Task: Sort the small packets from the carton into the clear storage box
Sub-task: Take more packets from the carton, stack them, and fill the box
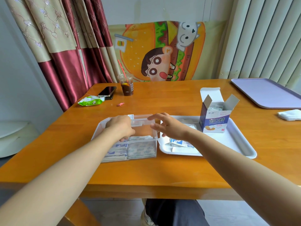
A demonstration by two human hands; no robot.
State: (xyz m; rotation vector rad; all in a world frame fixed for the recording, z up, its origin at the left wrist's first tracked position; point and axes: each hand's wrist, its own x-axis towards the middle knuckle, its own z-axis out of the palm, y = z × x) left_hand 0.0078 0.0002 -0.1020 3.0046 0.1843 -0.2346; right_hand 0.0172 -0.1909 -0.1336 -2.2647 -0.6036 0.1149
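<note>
Left hand (120, 126) apparently atop packets (140, 150)

Glossy wood table (162, 173) (clear-plastic box (141, 128))

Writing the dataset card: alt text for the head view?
A person's left hand reaches into a clear storage box of stacked packets while the right hand hovers open beside it. An opened carton stands on a white tray at right.
</note>
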